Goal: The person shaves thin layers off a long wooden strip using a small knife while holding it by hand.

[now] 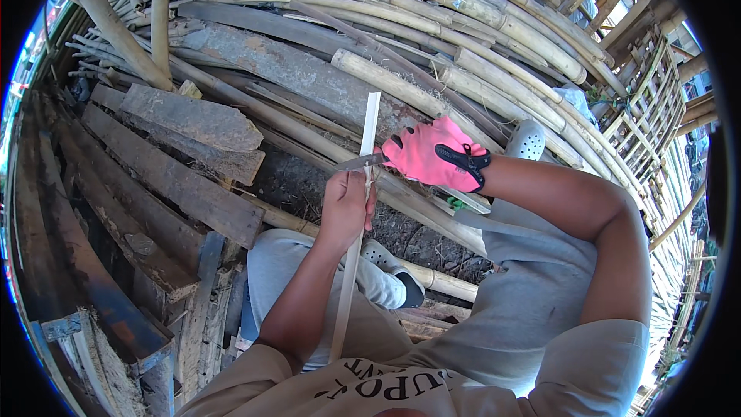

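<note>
The left hand (345, 205) has its fingers wrapped round a thin bamboo strip (367, 127) that runs from the lap up toward 12 o'clock. The gloved right hand (432, 156), at 2 o'clock of the left, grips a knife (357, 161) whose blade lies across the strip just above the left fist. The step looks like shaving the strip; the next stroke wants the blade kept clear of the bare thumb.

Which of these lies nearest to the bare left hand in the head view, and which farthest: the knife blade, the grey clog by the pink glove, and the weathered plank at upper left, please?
From the left hand:
1. Knife blade, just above the hand, crossing the bamboo strip.
2. Grey clog, off to the right, beyond the gloved right hand.
3. Weathered plank, far to the upper left.
</note>
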Tool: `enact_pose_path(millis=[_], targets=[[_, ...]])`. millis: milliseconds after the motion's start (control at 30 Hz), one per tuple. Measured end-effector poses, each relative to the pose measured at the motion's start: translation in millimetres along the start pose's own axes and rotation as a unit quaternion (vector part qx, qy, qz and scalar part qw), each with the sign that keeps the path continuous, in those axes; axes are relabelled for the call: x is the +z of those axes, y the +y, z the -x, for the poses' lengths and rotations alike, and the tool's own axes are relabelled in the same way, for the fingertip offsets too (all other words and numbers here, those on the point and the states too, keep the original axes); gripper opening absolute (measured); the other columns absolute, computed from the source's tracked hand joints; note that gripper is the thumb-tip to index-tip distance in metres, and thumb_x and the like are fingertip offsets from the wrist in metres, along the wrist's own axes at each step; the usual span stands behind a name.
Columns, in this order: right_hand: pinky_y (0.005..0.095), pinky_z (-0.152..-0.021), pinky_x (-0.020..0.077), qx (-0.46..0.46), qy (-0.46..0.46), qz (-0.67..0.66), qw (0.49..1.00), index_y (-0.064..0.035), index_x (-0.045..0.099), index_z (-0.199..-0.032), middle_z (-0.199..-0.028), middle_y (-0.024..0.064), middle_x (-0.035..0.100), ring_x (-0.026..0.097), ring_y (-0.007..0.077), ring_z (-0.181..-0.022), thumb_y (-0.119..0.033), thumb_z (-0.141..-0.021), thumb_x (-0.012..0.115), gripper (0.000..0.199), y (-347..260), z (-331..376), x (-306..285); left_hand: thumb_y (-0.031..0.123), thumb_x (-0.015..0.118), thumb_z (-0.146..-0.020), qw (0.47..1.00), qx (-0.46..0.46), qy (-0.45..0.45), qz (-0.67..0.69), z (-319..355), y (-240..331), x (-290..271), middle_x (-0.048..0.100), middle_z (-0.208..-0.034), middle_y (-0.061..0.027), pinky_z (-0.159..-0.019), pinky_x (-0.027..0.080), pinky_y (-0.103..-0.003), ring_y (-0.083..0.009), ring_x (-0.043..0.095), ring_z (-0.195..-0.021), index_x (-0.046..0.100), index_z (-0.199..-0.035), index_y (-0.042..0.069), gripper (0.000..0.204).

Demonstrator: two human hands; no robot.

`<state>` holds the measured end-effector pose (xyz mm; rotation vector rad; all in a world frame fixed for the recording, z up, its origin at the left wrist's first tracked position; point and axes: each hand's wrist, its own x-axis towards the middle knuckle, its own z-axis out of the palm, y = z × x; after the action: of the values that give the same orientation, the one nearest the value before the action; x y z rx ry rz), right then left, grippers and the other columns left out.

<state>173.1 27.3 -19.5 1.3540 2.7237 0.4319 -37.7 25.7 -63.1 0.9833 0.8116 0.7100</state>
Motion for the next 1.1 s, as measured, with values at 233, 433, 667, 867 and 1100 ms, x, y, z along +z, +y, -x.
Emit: enact_pose_path(millis=[233, 433, 667, 867, 1100], targets=[[0.0474, -0.053, 0.0527, 0.391, -0.025, 0.005, 0.920, -0.0045, 0.064, -0.091, -0.075, 0.0199, 0.069, 0.068, 0.0366, -0.064, -0.034, -0.102, 0.051, 0.034, 159, 26, 37, 0.031, 0.034, -0.110, 0.998, -0.024, -0.045, -0.031, 21, 1, 33, 0.045, -0.053, -0.0008, -0.033, 0.034, -0.024, -0.0078, 0.038, -0.038, 0.053, -0.093, 0.005, 0.037], [0.0481, -0.050, 0.0473, 0.336, 0.133, -0.142, 0.922, -0.0064, 0.064, -0.087, -0.066, 0.0228, 0.062, 0.063, 0.0410, -0.057, -0.035, -0.101, 0.057, 0.033, 60, 8, 22, 0.032, 0.037, -0.109, 0.996, -0.011, 0.024, -0.087, -3, -5, 6, 0.048, -0.057, 0.0000, -0.037, 0.038, -0.025, -0.0068, 0.043, -0.041, 0.053, -0.086, 0.006, 0.039], [0.0460, -0.053, 0.0500, 0.160, -0.028, -0.168, 0.972, -0.0060, 0.059, -0.086, -0.061, 0.0158, 0.061, 0.064, 0.0358, -0.058, -0.048, -0.101, 0.050, 0.045, -7, -10, -20, 0.031, 0.036, -0.109, 0.990, 0.014, 0.047, -0.135, -1, 2, 8, 0.049, -0.058, -0.0007, -0.037, 0.041, -0.026, -0.0083, 0.046, -0.043, 0.054, -0.086, 0.004, 0.040], [0.0472, -0.045, 0.0478, 0.086, -0.053, -0.102, 0.990, -0.0055, 0.058, -0.091, -0.063, 0.0134, 0.062, 0.064, 0.0334, -0.056, -0.059, -0.098, 0.047, 0.055, 0, -7, -2, 0.035, 0.035, -0.109, 0.983, 0.035, 0.040, -0.177, 4, -4, 11, 0.049, -0.059, -0.0008, -0.038, 0.040, -0.025, -0.0075, 0.044, -0.043, 0.054, -0.090, 0.004, 0.040], [0.0470, -0.046, 0.0485, 0.078, -0.076, -0.111, 0.988, -0.0061, 0.058, -0.097, -0.066, 0.0137, 0.062, 0.065, 0.0345, -0.058, -0.057, -0.098, 0.049, 0.052, 11, -7, -4, 0.035, 0.035, -0.109, 0.984, 0.050, 0.035, -0.170, 0, -2, 15, 0.049, -0.059, -0.0010, -0.038, 0.040, -0.025, -0.0076, 0.044, -0.043, 0.054, -0.089, 0.005, 0.041]])
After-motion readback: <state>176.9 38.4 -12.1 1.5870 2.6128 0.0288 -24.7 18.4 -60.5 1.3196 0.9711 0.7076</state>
